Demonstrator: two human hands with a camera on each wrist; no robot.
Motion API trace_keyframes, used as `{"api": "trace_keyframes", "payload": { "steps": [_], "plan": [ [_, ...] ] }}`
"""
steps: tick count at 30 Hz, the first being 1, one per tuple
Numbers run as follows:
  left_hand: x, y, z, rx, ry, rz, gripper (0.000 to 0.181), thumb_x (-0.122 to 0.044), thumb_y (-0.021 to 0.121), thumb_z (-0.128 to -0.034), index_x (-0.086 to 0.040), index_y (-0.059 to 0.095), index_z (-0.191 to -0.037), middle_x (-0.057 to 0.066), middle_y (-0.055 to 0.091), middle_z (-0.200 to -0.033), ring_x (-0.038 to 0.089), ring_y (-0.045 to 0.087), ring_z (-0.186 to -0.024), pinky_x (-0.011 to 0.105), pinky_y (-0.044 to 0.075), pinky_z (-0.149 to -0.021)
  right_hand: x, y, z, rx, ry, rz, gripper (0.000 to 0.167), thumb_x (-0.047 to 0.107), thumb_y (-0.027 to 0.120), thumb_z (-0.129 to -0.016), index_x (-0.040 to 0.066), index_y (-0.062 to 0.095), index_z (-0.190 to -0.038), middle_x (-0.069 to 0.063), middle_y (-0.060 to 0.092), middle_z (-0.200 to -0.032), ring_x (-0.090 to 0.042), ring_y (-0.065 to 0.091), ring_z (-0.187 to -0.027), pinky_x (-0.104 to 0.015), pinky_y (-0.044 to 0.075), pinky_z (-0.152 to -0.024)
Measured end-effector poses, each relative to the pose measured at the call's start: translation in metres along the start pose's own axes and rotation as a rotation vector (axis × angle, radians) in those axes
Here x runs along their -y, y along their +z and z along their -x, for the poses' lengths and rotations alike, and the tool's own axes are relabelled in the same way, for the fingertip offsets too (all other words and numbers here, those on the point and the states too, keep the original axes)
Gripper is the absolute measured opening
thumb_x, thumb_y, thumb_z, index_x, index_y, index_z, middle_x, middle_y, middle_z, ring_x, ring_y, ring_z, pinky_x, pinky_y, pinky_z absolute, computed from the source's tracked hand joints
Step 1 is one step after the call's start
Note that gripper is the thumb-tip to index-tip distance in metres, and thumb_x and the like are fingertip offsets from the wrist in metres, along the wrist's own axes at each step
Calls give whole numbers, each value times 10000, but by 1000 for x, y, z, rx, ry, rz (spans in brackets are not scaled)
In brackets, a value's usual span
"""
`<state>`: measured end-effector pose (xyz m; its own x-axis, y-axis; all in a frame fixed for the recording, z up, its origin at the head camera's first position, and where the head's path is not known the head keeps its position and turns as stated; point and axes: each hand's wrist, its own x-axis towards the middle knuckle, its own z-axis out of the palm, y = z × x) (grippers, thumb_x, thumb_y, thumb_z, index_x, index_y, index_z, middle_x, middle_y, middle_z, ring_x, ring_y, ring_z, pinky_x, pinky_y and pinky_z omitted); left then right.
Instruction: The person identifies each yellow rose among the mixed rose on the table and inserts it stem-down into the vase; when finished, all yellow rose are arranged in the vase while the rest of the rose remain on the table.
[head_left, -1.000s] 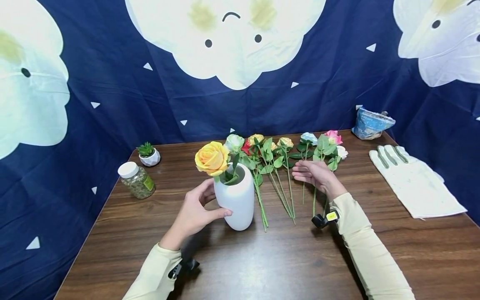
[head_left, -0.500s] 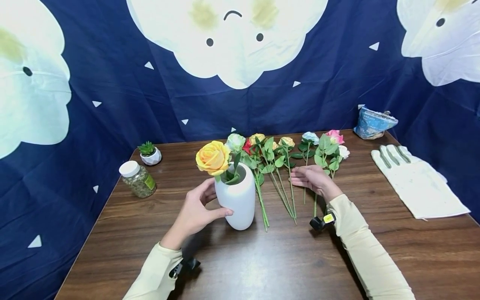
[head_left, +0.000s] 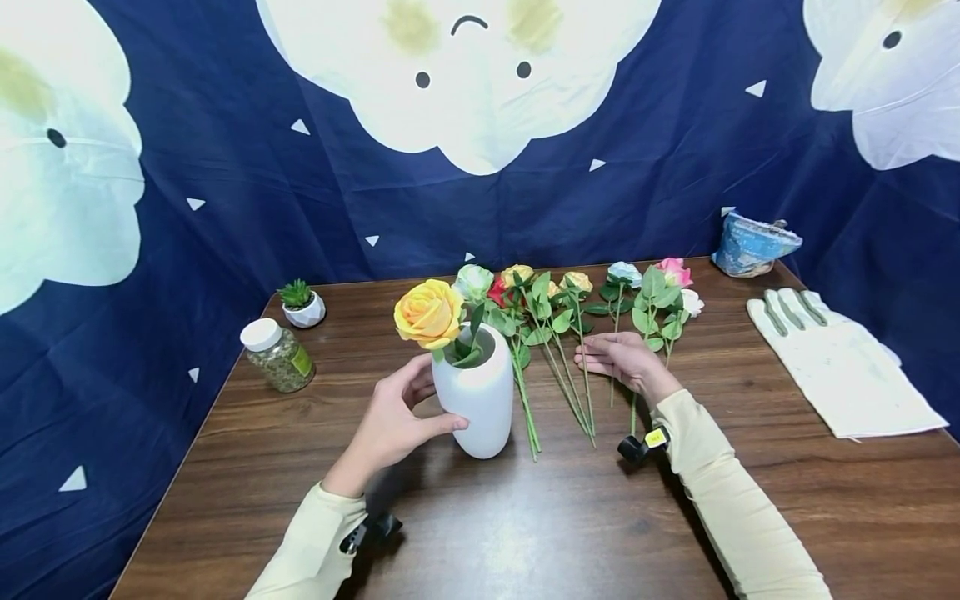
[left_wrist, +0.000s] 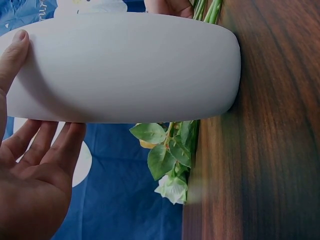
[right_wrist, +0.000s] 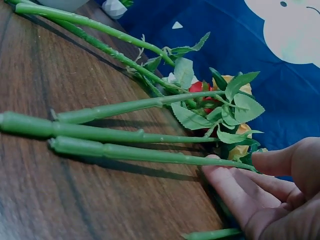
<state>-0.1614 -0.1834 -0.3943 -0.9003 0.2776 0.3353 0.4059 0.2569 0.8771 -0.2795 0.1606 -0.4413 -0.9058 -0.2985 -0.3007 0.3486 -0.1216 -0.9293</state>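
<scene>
My left hand [head_left: 401,412] grips a white vase [head_left: 480,408] from its left side, thumb across the front and fingers behind. In the left wrist view, the fingers touch the vase [left_wrist: 135,70]. A large yellow-orange rose [head_left: 429,314] stands in the vase, its bloom leaning out over the left rim. My right hand [head_left: 622,362] is at the stem of a yellow rose [head_left: 577,282] lying on the table. In the right wrist view, the forefinger touches that green stem [right_wrist: 150,155] from beneath, with the thumb apart from the forefinger.
Several artificial roses lie across the back, among them a pale green rose [head_left: 474,283], a blue rose [head_left: 624,273] and a pink rose [head_left: 673,271]. White gloves [head_left: 847,371] and a blue bag [head_left: 753,244] are at right. A jar [head_left: 279,357] and potted succulent [head_left: 303,305] stand at left.
My right hand has come down and slightly left, to the stem of the yellow rose. The left hand keeps its hold on the vase. The head view has shifted slightly.
</scene>
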Motion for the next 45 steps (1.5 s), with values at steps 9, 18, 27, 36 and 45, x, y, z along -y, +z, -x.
{"api": "trace_keyframes", "payload": {
  "steps": [9,18,27,36,45],
  "plan": [
    [-1,1,-1,3,12,15,753,36,908,-731,23,565,-1402,192,717,-1233,92,688,-1119,285,567,-996,-4,1,-1,-20,-44,-31,475,-94,441,-1048,-281,274,-1451,-53,737,-850,-95,734,-778,-205,615,-796],
    [0,0,1,-1,8,10,748,24,910,-736,25,565,-1400,190,716,-1238,83,684,-1122,270,565,-991,7,1,4,-1,-63,-3,492,-82,466,-1049,-276,270,-1457,-51,739,-871,-87,733,-779,-192,613,-789],
    [0,-1,0,2,13,10,750,29,907,-737,24,563,-1403,192,714,-1240,91,686,-1122,280,567,-994,28,-2,19,1,-118,-64,186,-84,491,-1038,-35,657,-1105,-35,760,-843,-122,751,-794,-222,627,-759],
    [-1,0,0,2,0,11,757,36,907,-732,36,558,-1404,203,708,-1249,87,682,-1125,275,563,-996,48,6,35,-4,-225,-157,338,-113,469,-1032,99,699,-903,-49,773,-856,-124,763,-792,-226,628,-735],
    [1,0,0,6,14,18,749,22,911,-737,32,562,-1399,198,709,-1250,85,681,-1130,280,566,-995,56,13,42,8,-292,-257,354,-145,431,-1029,59,692,-904,-84,765,-841,-149,767,-766,-235,631,-719]
  ]
}}
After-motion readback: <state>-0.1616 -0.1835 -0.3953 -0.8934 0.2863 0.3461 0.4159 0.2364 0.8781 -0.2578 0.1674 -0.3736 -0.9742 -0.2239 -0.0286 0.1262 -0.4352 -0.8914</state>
